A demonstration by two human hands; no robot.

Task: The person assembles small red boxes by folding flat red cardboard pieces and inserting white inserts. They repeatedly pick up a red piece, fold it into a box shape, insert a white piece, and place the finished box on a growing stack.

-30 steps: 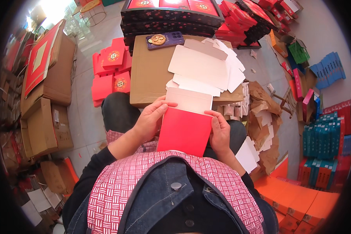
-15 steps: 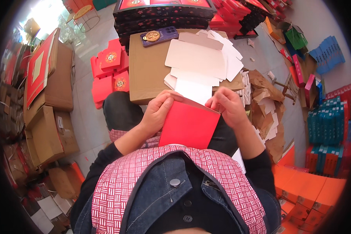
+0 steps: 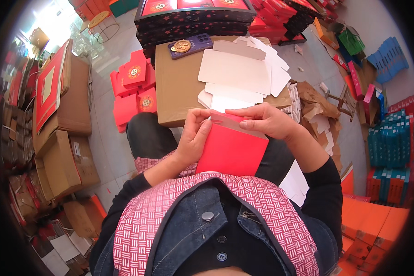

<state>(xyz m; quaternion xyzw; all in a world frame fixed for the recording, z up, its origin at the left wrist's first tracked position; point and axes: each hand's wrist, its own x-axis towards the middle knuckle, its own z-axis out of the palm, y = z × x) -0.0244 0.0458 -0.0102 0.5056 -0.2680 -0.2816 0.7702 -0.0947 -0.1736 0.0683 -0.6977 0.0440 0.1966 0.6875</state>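
A red paper box [image 3: 232, 149] rests tilted over my lap, its open end pointing away from me. My left hand [image 3: 192, 135] pinches the upper left corner between thumb and fingers. Across the open end lies my right hand [image 3: 269, 122], fingers stretched over the end flap and thumb on its near side. Just beyond both hands, a pile of white unfolded box blanks [image 3: 234, 71] covers part of a brown carton [image 3: 177, 89]. A purple phone [image 3: 200, 45] with a round gold ornament is on that carton.
Finished-looking red boxes [image 3: 134, 76] are heaped left of the carton. Black patterned trays [image 3: 193, 25] stand stacked behind it. Crumpled brown paper [image 3: 324, 103] lies to the right, orange boxes [image 3: 372, 216] at lower right. A tipped cardboard box [image 3: 62, 161] is on the left.
My right hand has moved left from the box's right corner along its open end, fingers now laid over the flap. My left hand still holds the left corner.
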